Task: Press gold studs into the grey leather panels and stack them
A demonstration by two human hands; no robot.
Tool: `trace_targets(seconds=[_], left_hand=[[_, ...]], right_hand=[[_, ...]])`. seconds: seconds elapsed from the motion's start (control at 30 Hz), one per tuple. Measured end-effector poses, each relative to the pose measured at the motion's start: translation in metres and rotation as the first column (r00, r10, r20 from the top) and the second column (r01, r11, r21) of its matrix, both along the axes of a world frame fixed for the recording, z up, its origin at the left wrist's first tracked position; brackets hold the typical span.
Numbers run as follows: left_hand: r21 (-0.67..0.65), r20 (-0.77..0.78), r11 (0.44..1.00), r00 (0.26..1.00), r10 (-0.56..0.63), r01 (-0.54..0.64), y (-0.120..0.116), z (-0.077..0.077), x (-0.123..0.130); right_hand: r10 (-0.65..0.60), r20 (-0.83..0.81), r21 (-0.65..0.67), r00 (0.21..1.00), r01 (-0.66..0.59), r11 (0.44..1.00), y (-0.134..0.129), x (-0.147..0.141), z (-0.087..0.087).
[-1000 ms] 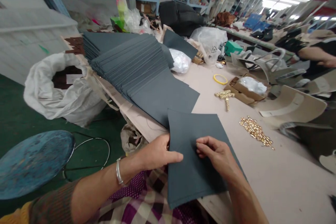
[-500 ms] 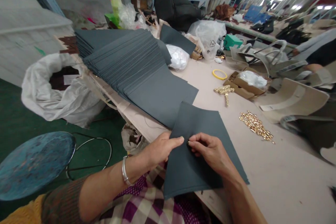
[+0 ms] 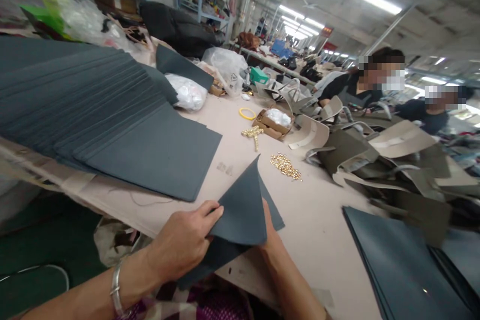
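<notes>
Left hand (image 3: 183, 240): thumb and fingers closed on the left edge of a dark blue-grey, sheet-like panel (image 3: 243, 215), pinching it; silver-coloured bangle (image 3: 116, 290) on that wrist. Right hand (image 3: 273, 232): at the panel's right side, fingers mostly hidden behind it; cannot tell whether they grip or only support.

Panel position: raised at the near edge of the pale beige tabletop (image 3: 318, 260), bent so that one corner points up and away (a darker part shows beneath, in shadow).

Surroundings: broad, fanned stack of matching dark blue-grey sheets (image 3: 150, 150) to the left, apart from the panel. Beyond the panel, slightly right, a loose heap of small, shiny gold-coloured pieces (image 3: 285, 166); farther back, a gold-coloured, roughly T-shaped cluster (image 3: 254, 133), near a thin yellow ring (image 3: 241, 115) and a small, open brown cardboard box (image 3: 267, 127). Near right: more dark, smooth sheets (image 3: 401, 260), overlapping.
</notes>
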State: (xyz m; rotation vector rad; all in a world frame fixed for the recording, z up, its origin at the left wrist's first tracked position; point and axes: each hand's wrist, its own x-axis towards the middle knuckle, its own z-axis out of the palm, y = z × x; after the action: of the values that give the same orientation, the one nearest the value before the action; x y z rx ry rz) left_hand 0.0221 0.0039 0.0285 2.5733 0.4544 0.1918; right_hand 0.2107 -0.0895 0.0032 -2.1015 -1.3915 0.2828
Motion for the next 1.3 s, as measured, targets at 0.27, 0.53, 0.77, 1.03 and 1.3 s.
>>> trace_targets(seconds=[0.27, 0.53, 0.77, 1.03, 1.3], left_hand=[[0.233, -0.108, 0.972, 0.994, 0.016, 0.010, -0.016, -0.015, 0.002], [0.298, 0.008, 0.954, 0.999, 0.033, -0.034, -0.015, -0.033, -0.005], [0.339, 0.208, 0.936, 0.978, 0.030, -0.100, -0.009, -0.068, -0.007], [0.230, -0.042, 0.970, 0.997, -0.071, 0.079, -0.014, -0.018, -0.004], [0.275, 0.035, 0.958, 0.994, -0.101, 0.087, -0.011, -0.024, -0.009]], right_hand=[[-0.420, 0.314, -0.127, 0.852, 0.476, 0.870, -0.054, 0.127, 0.013], [-0.370, 0.460, -0.314, 0.807, 0.538, 0.783, -0.048, 0.187, 0.012], [-0.430, 0.512, -0.354, 0.744, 0.639, 0.683, -0.025, 0.192, 0.021], [-0.482, 0.220, -0.203, 0.848, 0.523, 0.828, -0.035, 0.141, 0.057], [-0.030, -0.464, -0.132, 0.885, -0.035, 0.991, -0.004, -0.006, 0.039]])
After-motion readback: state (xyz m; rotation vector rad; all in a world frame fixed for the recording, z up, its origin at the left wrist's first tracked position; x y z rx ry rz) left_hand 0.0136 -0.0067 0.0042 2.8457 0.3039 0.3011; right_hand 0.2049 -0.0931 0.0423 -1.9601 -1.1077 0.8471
